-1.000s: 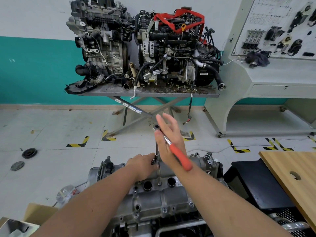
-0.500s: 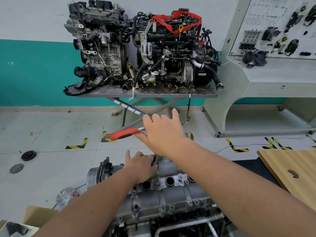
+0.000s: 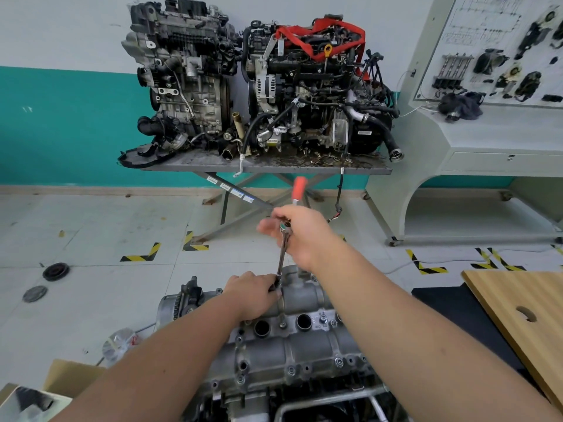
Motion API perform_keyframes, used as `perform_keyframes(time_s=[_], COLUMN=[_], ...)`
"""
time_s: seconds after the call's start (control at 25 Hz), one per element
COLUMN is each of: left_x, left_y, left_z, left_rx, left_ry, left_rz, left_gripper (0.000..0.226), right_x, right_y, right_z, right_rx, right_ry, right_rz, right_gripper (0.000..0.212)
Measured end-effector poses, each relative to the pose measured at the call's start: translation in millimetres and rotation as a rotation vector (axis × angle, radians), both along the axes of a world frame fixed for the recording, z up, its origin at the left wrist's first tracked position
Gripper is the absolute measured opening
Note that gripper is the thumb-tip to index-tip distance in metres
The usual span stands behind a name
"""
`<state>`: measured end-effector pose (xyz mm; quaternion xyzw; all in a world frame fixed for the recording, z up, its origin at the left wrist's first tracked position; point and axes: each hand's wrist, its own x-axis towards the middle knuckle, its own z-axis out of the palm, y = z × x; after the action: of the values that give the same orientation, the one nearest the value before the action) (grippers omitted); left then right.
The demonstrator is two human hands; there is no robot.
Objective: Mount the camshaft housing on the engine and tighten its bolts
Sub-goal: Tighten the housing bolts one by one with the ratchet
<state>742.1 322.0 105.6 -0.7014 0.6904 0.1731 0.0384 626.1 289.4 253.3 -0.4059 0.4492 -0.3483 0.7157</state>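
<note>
The grey camshaft housing (image 3: 292, 339) lies on top of the engine (image 3: 274, 388) in front of me, with several bolts along its edges. My right hand (image 3: 304, 233) grips a ratchet wrench (image 3: 298, 190) at its head; the red handle points away from me. A long extension bar (image 3: 281, 257) runs down from the ratchet head to the far edge of the housing. My left hand (image 3: 253, 295) pinches the lower end of the bar against the housing. The socket and the bolt under it are hidden by my left fingers.
Two display engines (image 3: 259, 83) stand on a steel table (image 3: 268, 169) by the wall. A white training console (image 3: 487, 123) is at the right. A wooden board (image 3: 524, 312) lies at my right, a cardboard box (image 3: 45, 391) at lower left, two round discs (image 3: 55, 271) on the floor.
My right hand has swung the ratchet handle from pointing toward me, round to the left, to pointing away. My left hand has stayed at the bottom of the extension bar.
</note>
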Motion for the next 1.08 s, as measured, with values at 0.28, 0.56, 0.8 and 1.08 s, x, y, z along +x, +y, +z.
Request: perform_keyframes(time_s=[0.28, 0.56, 0.8, 1.08], left_x=[1, -2, -3, 0], left_y=[0, 2, 3, 0], left_z=[3, 6, 8, 2], left_rx=[0.028, -0.002, 0.000, 0.015], left_ry=[0.034, 0.054, -0.013, 0.012], left_rz=[0.026, -0.003, 0.008, 0.019], left_gripper=[0.039, 0.035, 0.038, 0.037], right_x=[-7, -6, 6, 9], right_y=[14, 4, 9, -7], right_z=[-54, -63, -18, 5], right_rx=[-0.408, -1.820, -1.513, -0.892], right_ry=[0.037, 0.710, 1.541, 1.191], right_rz=[-0.056, -0.152, 0.224, 0.273], right_gripper=[0.023, 0.034, 0.046, 0.029])
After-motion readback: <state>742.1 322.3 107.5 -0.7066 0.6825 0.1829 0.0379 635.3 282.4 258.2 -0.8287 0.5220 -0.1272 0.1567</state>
